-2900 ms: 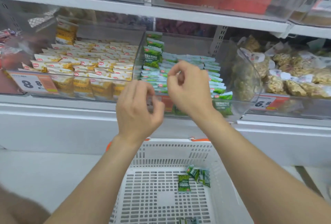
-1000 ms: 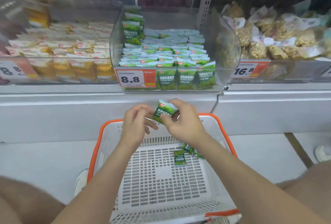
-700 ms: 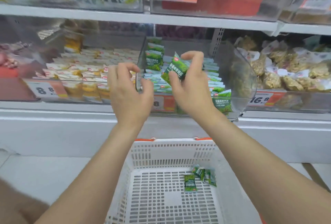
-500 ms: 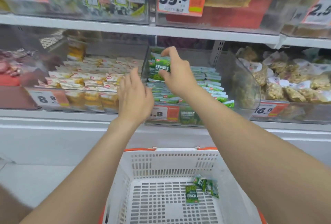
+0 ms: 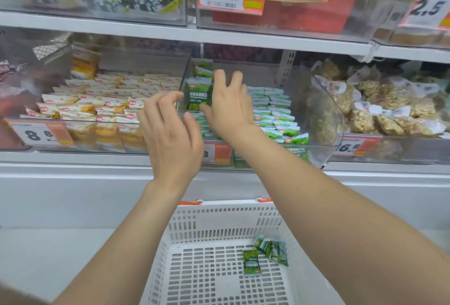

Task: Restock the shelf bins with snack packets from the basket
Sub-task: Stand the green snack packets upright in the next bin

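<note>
Middle bin: green packet held; yellow packets left, nut bags right.

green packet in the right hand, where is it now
Head view: the green packet stands upright at the left end of the middle clear bin, pinched by the right hand.

Clear bin well filled, white basket almost empty.
One green packet is upright by the bin's left wall; three loose packets lie on the basket floor.

Bare left hand, right hand, forearms
</note>
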The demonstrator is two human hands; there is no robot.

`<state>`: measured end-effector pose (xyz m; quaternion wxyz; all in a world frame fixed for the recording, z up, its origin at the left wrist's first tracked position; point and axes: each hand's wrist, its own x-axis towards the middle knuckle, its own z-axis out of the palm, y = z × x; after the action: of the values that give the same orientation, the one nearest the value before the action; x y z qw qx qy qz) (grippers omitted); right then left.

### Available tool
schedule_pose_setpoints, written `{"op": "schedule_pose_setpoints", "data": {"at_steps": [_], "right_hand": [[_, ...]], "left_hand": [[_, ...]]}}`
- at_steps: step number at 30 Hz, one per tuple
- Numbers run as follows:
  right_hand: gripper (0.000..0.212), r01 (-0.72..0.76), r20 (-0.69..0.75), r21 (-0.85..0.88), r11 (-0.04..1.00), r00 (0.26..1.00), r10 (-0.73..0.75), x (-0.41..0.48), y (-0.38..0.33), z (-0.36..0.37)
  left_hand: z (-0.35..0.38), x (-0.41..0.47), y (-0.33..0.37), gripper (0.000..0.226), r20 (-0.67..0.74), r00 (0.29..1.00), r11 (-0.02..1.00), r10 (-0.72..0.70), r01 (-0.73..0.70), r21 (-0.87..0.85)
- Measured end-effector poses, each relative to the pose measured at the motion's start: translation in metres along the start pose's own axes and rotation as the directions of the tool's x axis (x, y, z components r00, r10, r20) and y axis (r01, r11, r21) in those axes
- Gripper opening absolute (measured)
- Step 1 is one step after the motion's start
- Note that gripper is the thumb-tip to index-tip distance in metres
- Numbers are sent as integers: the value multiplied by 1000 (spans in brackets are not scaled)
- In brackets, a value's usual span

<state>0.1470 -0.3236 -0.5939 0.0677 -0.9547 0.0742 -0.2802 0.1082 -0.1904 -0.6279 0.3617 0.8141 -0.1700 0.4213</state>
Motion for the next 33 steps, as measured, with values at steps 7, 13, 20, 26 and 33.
{"op": "schedule_pose_setpoints", "data": {"at_steps": [7,13,20,26,33], "right_hand": [[13,139,-257,336,932,965,-51,-65,36,-48],[11,250,-252,230,941,949,-191,-174,87,-29],[17,37,730,-21,999,683,-10,-246,169,26],[11,13,980,-173,985,98,171,-289,197,72],[18,-114,947,-140,983,273,167,-287,202,93]], "left_hand": [[2,-44,30,8,-58,977,965,205,-212,-157],[37,-126,14,19,398,873,956,283,-226,-186],[86,-222,-4,20,985,167,971,41,-237,0],[121,-299,4,29,980,-185,908,-80,-420,-5],[147,-350,-3,89,967,-253,900,-31,-428,-83]]}}
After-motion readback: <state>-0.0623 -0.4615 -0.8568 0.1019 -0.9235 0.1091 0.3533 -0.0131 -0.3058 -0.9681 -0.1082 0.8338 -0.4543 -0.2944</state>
